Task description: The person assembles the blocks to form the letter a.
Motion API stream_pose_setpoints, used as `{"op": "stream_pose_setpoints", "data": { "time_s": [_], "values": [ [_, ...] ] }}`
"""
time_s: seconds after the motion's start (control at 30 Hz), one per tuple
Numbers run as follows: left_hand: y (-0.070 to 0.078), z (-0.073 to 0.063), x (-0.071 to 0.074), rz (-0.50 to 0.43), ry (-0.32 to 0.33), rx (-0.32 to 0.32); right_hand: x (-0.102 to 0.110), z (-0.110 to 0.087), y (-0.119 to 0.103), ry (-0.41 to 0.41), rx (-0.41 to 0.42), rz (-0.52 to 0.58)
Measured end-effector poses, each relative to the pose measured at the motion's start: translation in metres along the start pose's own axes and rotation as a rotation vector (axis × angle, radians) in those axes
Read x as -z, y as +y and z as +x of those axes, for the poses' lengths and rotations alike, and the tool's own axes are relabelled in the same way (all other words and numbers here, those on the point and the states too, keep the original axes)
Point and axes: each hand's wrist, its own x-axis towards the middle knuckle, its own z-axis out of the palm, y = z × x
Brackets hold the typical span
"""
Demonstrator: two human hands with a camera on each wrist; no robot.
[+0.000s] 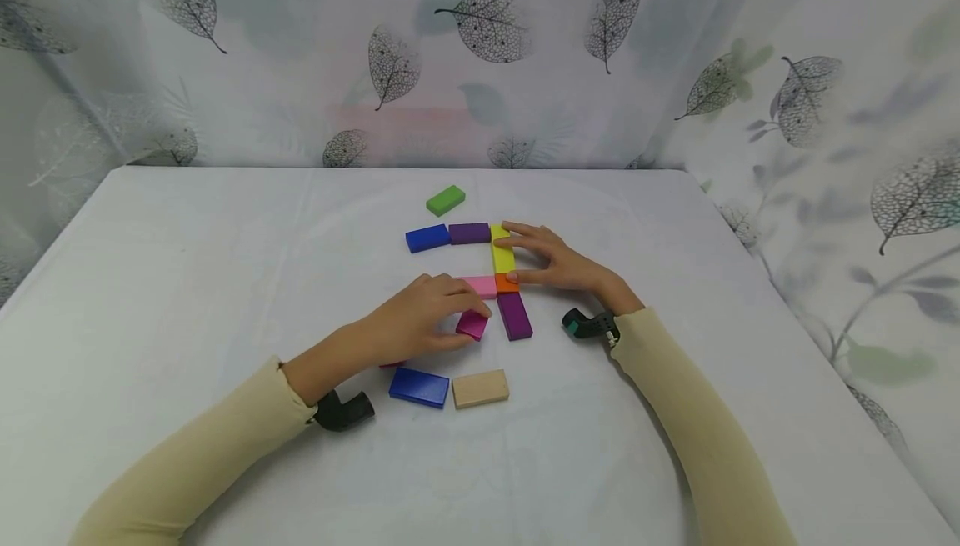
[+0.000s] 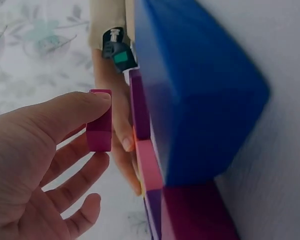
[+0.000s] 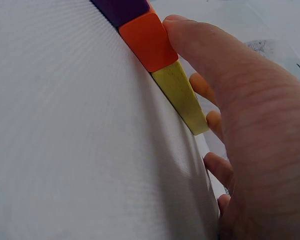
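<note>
While the left hand (image 1: 420, 321) pinches a small magenta wooden block (image 1: 472, 325) in its grip, the right hand (image 1: 558, 262) lies flat, fingers straight, touching the yellow wooden block (image 1: 502, 256) and the orange wooden block (image 1: 506, 283).

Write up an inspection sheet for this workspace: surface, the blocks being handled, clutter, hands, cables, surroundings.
Surface: table under a white cloth.
Job's things: magenta block pinched in the left hand; yellow block and orange block in one line, touched by the right hand.
Clutter: green block lying apart; blue block, purple block, pink block, dark purple block, second blue block, plain wooden block.
Hands: left hand grips the magenta block; right hand rests flat, fingers straight.
Cables: nothing seen.
Surroundings: leaf-print curtain behind and right.
</note>
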Motion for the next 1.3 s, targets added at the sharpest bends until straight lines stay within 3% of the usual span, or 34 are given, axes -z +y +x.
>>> {"op": "stream_pose_setpoints", "data": {
  "time_s": [0.4,0.63,0.9,1.3],
  "values": [
    [0.006,0.011,-0.016,-0.076,-0.134,-0.083,0.000,0.000,0.002,0.003,0.010,-0.008],
    [0.007,0.013,-0.020,-0.136,-0.209,-0.083,0.000,-0.001,0.000,0.003,0.008,-0.009],
    [0.009,0.014,-0.021,-0.124,-0.230,-0.064,0.000,-0.001,0.000,0.007,0.001,-0.005],
    [0.008,0.014,-0.021,-0.164,-0.263,-0.105,0.000,-0.001,-0.001,0.001,-0.001,-0.009]
  ]
}}
